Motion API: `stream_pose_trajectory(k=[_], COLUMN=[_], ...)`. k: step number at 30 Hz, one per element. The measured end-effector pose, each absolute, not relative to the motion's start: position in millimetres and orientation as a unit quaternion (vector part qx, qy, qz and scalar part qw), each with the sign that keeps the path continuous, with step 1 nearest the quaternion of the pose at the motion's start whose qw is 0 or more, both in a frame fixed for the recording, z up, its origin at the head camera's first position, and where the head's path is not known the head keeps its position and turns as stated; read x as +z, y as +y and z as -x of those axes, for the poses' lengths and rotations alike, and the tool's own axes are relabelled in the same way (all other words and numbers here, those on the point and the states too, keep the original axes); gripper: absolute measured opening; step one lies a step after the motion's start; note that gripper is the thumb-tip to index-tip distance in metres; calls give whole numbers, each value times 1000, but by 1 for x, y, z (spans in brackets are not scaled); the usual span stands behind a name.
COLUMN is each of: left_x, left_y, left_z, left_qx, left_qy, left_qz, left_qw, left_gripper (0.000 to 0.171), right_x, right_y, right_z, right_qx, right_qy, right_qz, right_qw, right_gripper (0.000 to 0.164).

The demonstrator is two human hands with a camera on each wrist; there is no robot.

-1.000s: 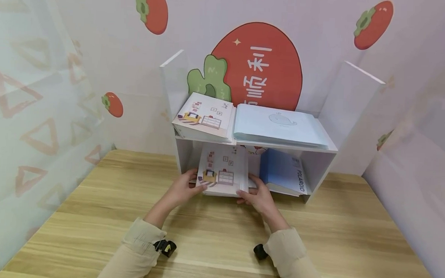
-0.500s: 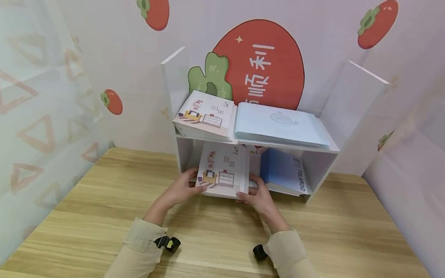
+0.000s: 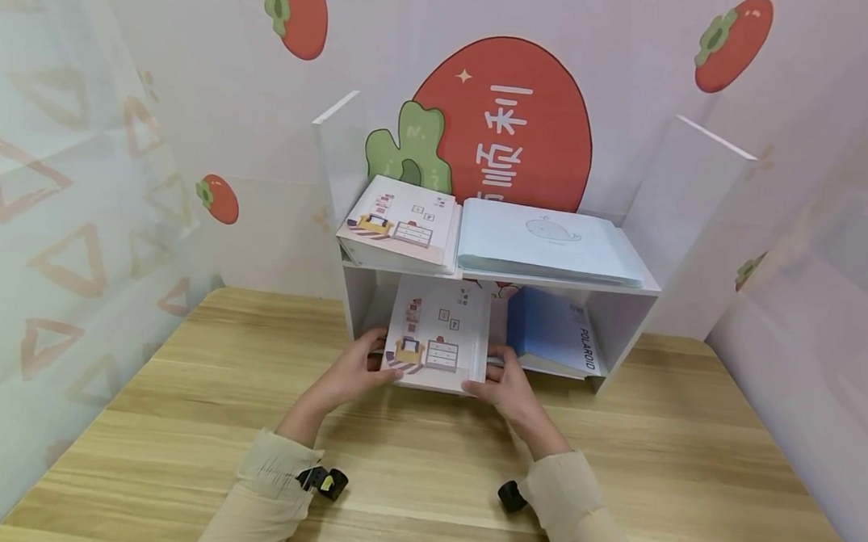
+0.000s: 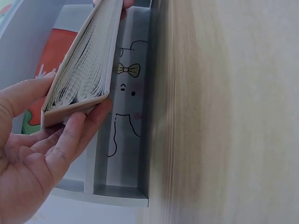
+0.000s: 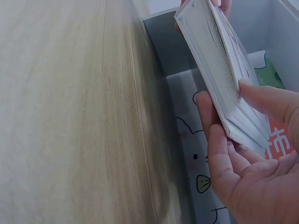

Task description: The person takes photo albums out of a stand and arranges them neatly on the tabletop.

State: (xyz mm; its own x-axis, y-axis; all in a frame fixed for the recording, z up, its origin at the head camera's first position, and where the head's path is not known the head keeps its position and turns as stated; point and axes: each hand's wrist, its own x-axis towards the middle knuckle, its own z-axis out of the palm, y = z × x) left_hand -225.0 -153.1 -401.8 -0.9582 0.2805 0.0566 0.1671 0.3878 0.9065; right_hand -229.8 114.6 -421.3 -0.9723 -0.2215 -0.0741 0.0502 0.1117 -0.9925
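Both hands hold a thick photo album [image 3: 440, 336] with a furnished-room drawing on its pale cover, partly inside the lower level of a white shelf [image 3: 550, 284]. The left hand [image 3: 350, 371] grips the album's left side, thumb on the front edge of the cover and fingers underneath. On the opposite side, the right hand [image 3: 507, 387] holds it the same way. In the left wrist view, the album's spine [image 4: 70, 112] and fanned pages show between thumb and fingers. From the right wrist view, the album [image 5: 219, 60] appears raised off the shelf's bottom board. Its back part is hidden in the head view.
On the upper level lie a similar room-print album [image 3: 400, 221] and a light-blue whale-print album [image 3: 544, 239]. A blue POLAROID album [image 3: 555, 333] leans in the lower right, beside the right hand. Tall side panels [image 3: 688, 197] rise at both ends. The shelf stands on a wooden table [image 3: 425, 481].
The held album has shifted slightly to the right, and its front edge sits a little nearer the table's front. Both hands keep their hold. The other albums stay in place.
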Motion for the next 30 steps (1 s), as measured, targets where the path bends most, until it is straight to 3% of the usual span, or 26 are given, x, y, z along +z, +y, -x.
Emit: stream_pose_trajectory(k=[30], left_x=[-401], left_y=[-154], left_z=[201], left_qx=[559], left_qy=[809], left_qz=[-164], left_qw=[77], left_gripper=[64], right_x=[-410], right_y=[120], right_z=[202], right_qx=[-649], right_qy=[752], right_qz=[58], right_qw=[104], right_gripper=[73])
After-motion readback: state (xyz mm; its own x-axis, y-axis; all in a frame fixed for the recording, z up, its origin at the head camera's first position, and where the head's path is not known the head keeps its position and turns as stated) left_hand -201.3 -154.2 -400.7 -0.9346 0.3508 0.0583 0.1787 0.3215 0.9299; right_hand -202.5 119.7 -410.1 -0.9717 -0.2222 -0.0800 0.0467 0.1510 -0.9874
